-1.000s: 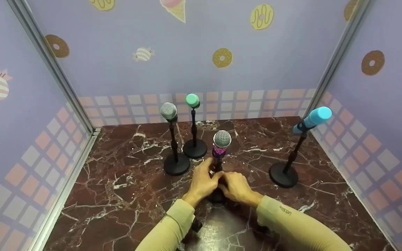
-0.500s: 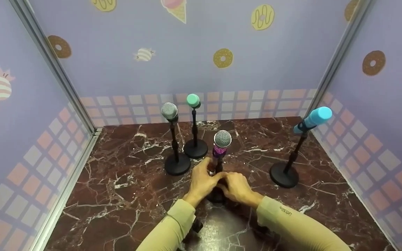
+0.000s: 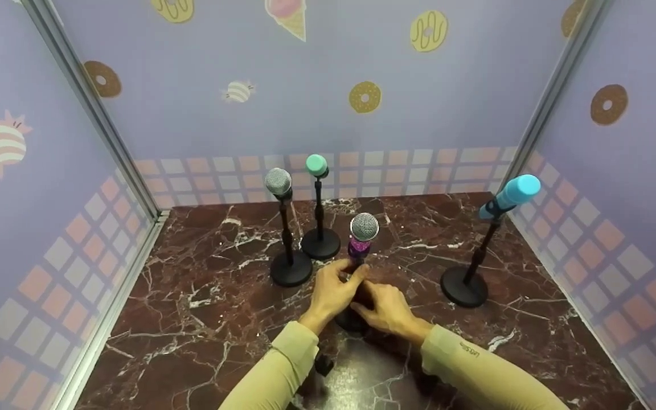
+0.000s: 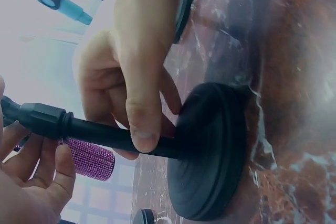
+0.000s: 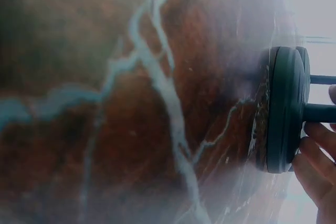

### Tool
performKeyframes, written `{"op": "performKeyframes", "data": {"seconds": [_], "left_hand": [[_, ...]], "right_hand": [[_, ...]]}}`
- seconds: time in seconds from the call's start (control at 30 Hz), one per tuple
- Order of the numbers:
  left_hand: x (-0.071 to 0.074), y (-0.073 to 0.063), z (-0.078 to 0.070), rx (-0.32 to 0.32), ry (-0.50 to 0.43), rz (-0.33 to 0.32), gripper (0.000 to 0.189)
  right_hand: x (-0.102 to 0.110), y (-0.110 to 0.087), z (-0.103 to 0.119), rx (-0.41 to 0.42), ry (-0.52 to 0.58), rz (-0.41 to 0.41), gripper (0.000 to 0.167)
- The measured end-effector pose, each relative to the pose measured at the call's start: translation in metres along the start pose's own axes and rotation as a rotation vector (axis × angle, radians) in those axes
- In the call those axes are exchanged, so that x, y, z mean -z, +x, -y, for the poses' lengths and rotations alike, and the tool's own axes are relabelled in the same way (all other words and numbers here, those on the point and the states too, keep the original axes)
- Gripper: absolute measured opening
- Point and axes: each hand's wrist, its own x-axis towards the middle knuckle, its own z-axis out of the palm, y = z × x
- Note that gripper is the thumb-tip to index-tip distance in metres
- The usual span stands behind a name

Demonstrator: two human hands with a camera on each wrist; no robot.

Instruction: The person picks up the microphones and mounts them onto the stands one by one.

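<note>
In the head view, a microphone [image 3: 364, 228] with a silver mesh head and purple glitter body sits on a black stand in front of me. My left hand [image 3: 331, 290] grips the upper pole just below the microphone. Lower down, my right hand [image 3: 388, 307] holds the same pole. The left wrist view shows the right thumb pressed along the pole [image 4: 100, 134], close above the round black base [image 4: 207, 150]. There the left fingers curl around a ribbed black collar [image 4: 44, 119], beside the purple glitter body. The base rests on the table.
Behind stand a silver-headed microphone [image 3: 278, 182] and a mint-green one [image 3: 316, 165] on black stands. A blue microphone [image 3: 513, 196] tilts on its stand at right. Patterned walls [image 3: 453, 114] enclose the marble table [image 3: 203, 341] at the back and sides.
My left thumb and fingers have shifted slightly up the pole. The right hand has dropped a little, and its thumb now shows more. The other stands stay put.
</note>
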Motion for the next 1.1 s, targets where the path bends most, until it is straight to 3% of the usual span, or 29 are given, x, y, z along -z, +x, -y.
{"op": "performKeyframes", "data": {"seconds": [0.17,0.43,0.7,1.1], "left_hand": [[0.002,0.003,-0.004,0.061,-0.067,0.016,0.025],[-0.001,0.003,-0.005,0.078,-0.111,0.026,0.018],[-0.004,0.001,-0.008,0.069,-0.144,0.009,0.023],[-0.005,0.0,-0.013,0.112,-0.154,-0.015,0.023]], "right_hand": [[0.005,-0.001,0.002,0.029,0.122,-0.055,0.032],[0.012,0.007,0.008,0.008,0.268,-0.166,0.026],[0.012,0.012,0.011,0.012,0.265,-0.245,0.014],[0.01,0.014,0.01,0.062,0.243,-0.262,0.009]]}}
